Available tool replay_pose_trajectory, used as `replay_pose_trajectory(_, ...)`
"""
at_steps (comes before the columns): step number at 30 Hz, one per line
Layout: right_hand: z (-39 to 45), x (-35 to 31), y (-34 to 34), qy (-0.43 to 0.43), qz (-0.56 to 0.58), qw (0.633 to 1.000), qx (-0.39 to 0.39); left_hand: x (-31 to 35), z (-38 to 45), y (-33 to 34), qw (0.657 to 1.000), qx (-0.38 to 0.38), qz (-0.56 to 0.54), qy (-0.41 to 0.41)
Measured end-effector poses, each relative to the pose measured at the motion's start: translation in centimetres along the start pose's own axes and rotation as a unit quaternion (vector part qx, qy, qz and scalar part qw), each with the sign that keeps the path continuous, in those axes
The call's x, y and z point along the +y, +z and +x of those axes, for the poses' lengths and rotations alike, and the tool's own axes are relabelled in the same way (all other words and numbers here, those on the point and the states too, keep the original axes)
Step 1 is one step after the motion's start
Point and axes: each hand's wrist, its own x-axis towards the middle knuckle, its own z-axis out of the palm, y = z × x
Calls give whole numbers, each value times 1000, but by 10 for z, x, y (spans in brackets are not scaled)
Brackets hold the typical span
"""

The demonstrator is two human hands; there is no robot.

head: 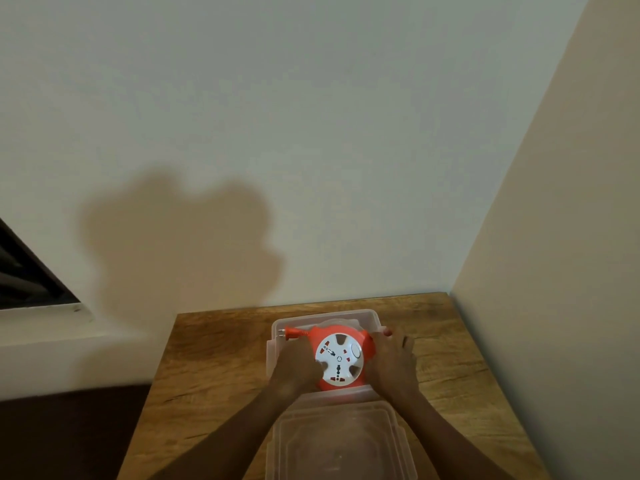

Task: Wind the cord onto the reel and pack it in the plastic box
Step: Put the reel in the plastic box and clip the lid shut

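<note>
Head view: round orange plastic cord reel with a white socket face [341, 358] sits face-up inside the clear rectangular plastic box [372, 318], which stands at the middle of the wooden table [214, 368], towards its back edge near the wall corner. Cord looks fully wound; only the orange plug [292, 333] sticks out from the reel's left side, pointing at the box's back-left corner, likely because that is the only spare room inside.

Left hand [294, 367] cups the reel's left flank, fingers curled against its rim. Right hand [391, 365] is on the reel's right flank, with fingers reaching up along the box's right wall; whether it actually grips the reel or just steadies it against the wall cannot be told. Hands are apart, one each side, reel squarely between them. Two-sided hold makes sense for lowering a wide disc level into a snug box without snagging the rim.

Clear plastic lid [337, 441] lies flat on the table just in front of the box, near the front edge, between the forearms, so it is within reach.

Judgement: reel is seated or nearly so; remaining step is probably the lid.
</note>
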Motion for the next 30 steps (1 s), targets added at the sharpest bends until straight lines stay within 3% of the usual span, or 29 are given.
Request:
replay_pose_trajectory(4,0,-2,-1,4,4,1000,0,5,2,-3,984,70,155,49)
replay_pose_trajectory(8,-1,-2,-1,9,14,1000,0,-1,7,-7,979,44,184,72)
replay_pose_trajectory(14,-1,1,1,12,33,999,17,-11,6,-5,980,44,180,68)
replay_pose_trajectory(30,-5,2,1,15,56,998,11,1,4,-20,1000,8,9,3)
